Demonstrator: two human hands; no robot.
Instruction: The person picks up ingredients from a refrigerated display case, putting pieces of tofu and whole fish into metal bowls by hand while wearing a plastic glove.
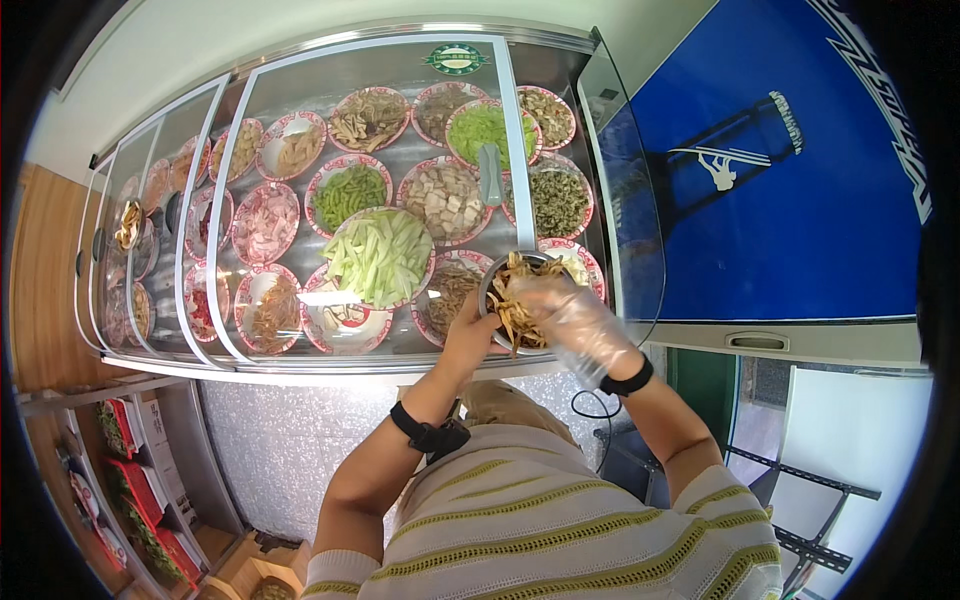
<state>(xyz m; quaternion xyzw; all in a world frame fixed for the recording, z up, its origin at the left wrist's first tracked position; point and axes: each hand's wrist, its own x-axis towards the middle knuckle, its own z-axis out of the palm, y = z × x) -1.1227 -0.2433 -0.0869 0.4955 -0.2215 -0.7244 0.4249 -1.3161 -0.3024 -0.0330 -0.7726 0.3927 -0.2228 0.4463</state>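
Note:
A round metal bowl [486, 298] of brown dried strips [513, 327] is held at its left side by my bare left hand [474, 330]. In a clear plastic glove, my right hand [568, 319] reaches into the bowl; its fingertips blur among the strips, so its grip is unclear. Below the bowl lies a glass-topped display case full of patterned plates. Nearby are a plate of pale green sliced stems [380, 259], a plate of shredded brown food [448, 298], a plate of pale cubes [444, 196] and, partly hidden behind my right hand, a plate of whitish pieces [587, 271].
White-framed sliding glass panes [525, 195] cover much of the case, one bearing a grey handle [490, 175]. A clear glass end panel [630, 202] stands at its right, beside a blue chest lid [780, 225]. Shelves [172, 450] with red baskets are at lower left.

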